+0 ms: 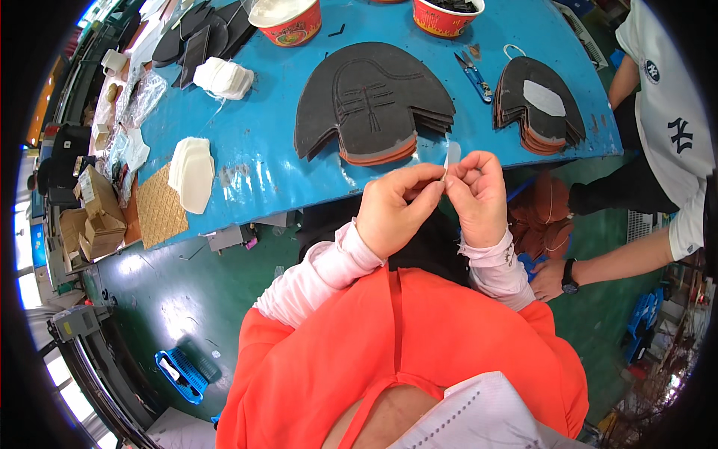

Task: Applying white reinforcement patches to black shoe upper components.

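Note:
Just off the near edge of the blue table, my left hand [396, 206] and my right hand [480, 196] come together, thumb and forefinger pinched on each. Between them they hold a thin whitish piece [452, 154], seen nearly edge-on; its kind is unclear. Beyond my hands lies a stack of dark grey shoe-upper pieces [374, 93] with brown edges and stitched lines on top. To the right sits a smaller stack of similar pieces [516, 82], a pale rounded patch [544, 98] resting on it. Thread snips [474, 78] with blue handles lie between the stacks.
Paper tubs [292, 26] [446, 16] stand at the far side. White shaped pieces [192, 176] and a white bundle [224, 78] lie on the left, near a tan textured sheet [160, 209]. A person [673, 127] in a white shirt is close on the right. A blue basket [182, 374] is on the floor.

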The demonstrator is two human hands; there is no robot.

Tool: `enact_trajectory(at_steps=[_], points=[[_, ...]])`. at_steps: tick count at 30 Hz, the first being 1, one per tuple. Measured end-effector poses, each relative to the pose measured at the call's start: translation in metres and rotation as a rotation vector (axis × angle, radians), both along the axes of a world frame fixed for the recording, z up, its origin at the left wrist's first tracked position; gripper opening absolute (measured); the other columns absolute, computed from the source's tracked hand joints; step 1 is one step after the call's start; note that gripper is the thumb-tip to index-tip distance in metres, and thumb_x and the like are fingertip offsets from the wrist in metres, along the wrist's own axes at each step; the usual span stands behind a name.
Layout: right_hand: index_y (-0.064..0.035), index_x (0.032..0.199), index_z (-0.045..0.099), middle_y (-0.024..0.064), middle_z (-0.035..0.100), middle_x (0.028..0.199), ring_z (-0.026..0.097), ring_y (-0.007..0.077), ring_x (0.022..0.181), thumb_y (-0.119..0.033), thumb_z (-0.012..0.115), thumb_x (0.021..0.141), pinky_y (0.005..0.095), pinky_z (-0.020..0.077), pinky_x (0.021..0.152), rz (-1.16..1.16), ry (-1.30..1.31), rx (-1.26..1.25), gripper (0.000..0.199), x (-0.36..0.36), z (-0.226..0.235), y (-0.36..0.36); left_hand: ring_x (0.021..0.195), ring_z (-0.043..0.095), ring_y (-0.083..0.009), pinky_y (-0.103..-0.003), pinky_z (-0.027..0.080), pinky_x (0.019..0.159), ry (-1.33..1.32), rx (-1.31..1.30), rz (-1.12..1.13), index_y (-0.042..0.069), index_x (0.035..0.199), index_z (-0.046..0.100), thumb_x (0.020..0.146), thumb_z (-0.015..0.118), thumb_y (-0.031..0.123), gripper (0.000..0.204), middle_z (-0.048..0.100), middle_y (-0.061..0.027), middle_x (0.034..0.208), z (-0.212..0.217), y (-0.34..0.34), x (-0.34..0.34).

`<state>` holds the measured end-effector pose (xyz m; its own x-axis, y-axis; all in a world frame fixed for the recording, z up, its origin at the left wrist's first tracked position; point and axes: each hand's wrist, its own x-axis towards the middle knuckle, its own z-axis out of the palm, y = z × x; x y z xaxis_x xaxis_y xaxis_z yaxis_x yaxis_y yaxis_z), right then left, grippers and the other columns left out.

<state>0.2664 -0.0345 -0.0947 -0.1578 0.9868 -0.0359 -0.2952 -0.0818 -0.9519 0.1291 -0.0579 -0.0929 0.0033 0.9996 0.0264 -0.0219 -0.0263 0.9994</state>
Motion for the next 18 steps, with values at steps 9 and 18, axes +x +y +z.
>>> enact_trajectory(at_steps=[9,18], points=[[-0.0026,0.099,0.037,0.0064,0.053,0.084,0.053,0.0101,0.075,0.006,0.052,0.081,0.0226,0.0447,0.069,0.048,-0.039,0.015,0.026,-0.0003,0.0075,0.0032,0.079,0.058,-0.0075,-0.020,0.047,0.071,-0.101,-0.154,-0.042,-0.006,0.095,0.059,0.085,0.055,0.004,0.015,0.063,-0.0042,0.084,0.0047,0.0075,-0.0062],[-0.0020,0.100,0.034,0.0076,0.053,0.081,0.053,0.0110,0.071,0.007,0.051,0.081,0.0239,0.0454,0.066,0.041,0.015,-0.036,0.027,0.0023,0.0032,0.0014,0.075,0.057,-0.0084,-0.020,0.046,0.070,-0.274,-0.258,-0.034,-0.003,0.094,0.061,0.085,0.057,0.008,0.015,0.062,-0.0037,0.081,0.0058,0.0077,-0.0067]])
